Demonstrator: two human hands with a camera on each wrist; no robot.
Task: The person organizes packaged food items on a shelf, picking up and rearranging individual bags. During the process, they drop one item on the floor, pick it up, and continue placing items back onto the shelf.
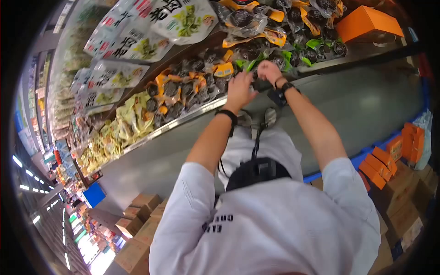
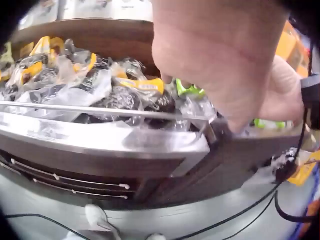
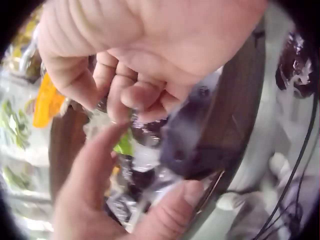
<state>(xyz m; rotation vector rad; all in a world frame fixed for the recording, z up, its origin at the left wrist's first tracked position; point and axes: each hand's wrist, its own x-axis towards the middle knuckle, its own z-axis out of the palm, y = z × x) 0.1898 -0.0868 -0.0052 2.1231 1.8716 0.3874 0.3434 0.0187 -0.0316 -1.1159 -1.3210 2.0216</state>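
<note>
In the head view my left hand (image 1: pixel 240 93) is over the front edge of a display bin, fingers loosely extended toward clear plastic packets (image 1: pixel 172 89) of dark round food with orange labels. My right hand (image 1: pixel 269 72) is just beside it, fingers curled over a packet with a green label (image 1: pixel 287 60). The right wrist view has the right hand (image 3: pixel 150 35) with thumb and fingers drawn together at clear plastic (image 3: pixel 97 125). Below them, the left hand (image 3: pixel 92 200) holds thumb and index finger spread, its index tip right at the right fingertips. Green label (image 3: pixel 124 144) shows between the hands.
White pouches (image 1: pixel 142 41) stand behind the packets, yellow packets (image 1: pixel 128 121) to the left, an orange box (image 1: pixel 369 24) to the right. A metal rail (image 2: pixel 100 132) edges the bin. Cartons (image 1: pixel 137 215) and orange boxes (image 1: pixel 378 167) stand on the floor; cables (image 2: pixel 250 207) hang nearby.
</note>
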